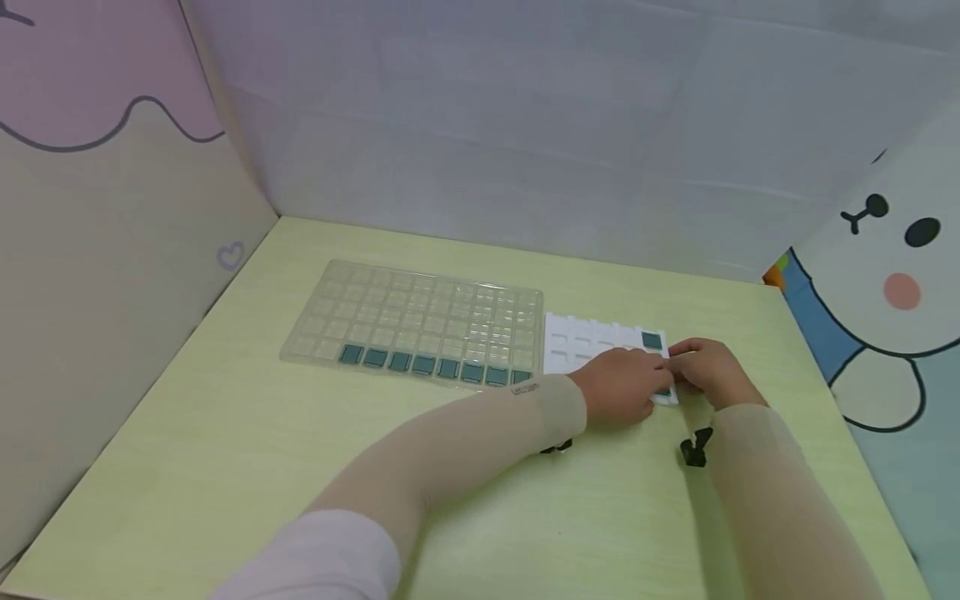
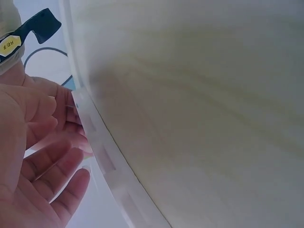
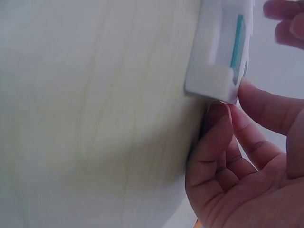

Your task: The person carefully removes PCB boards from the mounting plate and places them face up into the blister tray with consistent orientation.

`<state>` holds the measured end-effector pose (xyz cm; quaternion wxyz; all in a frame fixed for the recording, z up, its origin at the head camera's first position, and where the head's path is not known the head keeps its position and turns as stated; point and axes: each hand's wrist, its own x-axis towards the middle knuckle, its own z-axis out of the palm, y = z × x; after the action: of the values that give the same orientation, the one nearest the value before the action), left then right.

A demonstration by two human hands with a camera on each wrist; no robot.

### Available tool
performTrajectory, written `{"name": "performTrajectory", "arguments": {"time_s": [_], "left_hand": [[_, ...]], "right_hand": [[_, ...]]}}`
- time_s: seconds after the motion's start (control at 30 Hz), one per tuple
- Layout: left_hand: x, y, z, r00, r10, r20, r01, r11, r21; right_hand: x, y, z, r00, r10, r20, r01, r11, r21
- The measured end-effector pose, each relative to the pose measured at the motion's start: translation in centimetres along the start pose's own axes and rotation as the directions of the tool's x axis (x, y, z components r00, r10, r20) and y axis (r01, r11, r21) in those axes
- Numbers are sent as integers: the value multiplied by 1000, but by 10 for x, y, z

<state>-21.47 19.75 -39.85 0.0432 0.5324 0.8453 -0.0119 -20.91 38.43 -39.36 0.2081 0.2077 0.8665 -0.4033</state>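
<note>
A white pocketed tray [image 1: 567, 343] lies on the table, with a dark teal square chip [image 1: 652, 340] in its far right pocket. Another chip [image 1: 663, 392] shows partly under my left hand near the tray's front right corner. My left hand [image 1: 624, 385] reaches across the tray's right part; in the left wrist view its fingers [image 2: 64, 173] are loosely extended, with nothing visible in them. At the tray's right edge, my right hand [image 1: 708, 371] pinches the rim between thumb and curled index finger, as the right wrist view shows.
Left of the white tray lies a larger clear plastic tray [image 1: 420, 312] of many pockets, its front row holding several teal chips [image 1: 399, 362]. Dark wrist-camera mounts [image 1: 696, 448] stick out by the sleeves. Printed fabric walls [image 1: 480, 125] enclose the table [image 1: 187, 467].
</note>
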Motion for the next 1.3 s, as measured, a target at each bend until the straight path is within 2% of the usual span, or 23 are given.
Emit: {"name": "performTrajectory", "arguments": {"time_s": [0.17, 0.47, 0.67, 1.13, 1.3], "left_hand": [[3, 3, -2, 1000, -3, 17, 3, 1000, 23], [2, 5, 0, 998, -59, 26, 60, 998, -29], [7, 7, 2, 997, -69, 27, 70, 997, -27], [12, 3, 0, 996, -82, 36, 83, 996, -12], [18, 3, 0, 994, -102, 47, 104, 994, -37]], "right_hand": [[0, 0, -1, 1000, 2, 5, -2, 1000, -1], [0, -1, 2, 1000, 12, -1, -12, 1000, 13], [0, 1, 2, 1000, 5, -3, -5, 1000, 6], [3, 4, 2, 1000, -14, -9, 14, 1000, 3], [2, 5, 2, 999, -26, -21, 25, 1000, -5]]}}
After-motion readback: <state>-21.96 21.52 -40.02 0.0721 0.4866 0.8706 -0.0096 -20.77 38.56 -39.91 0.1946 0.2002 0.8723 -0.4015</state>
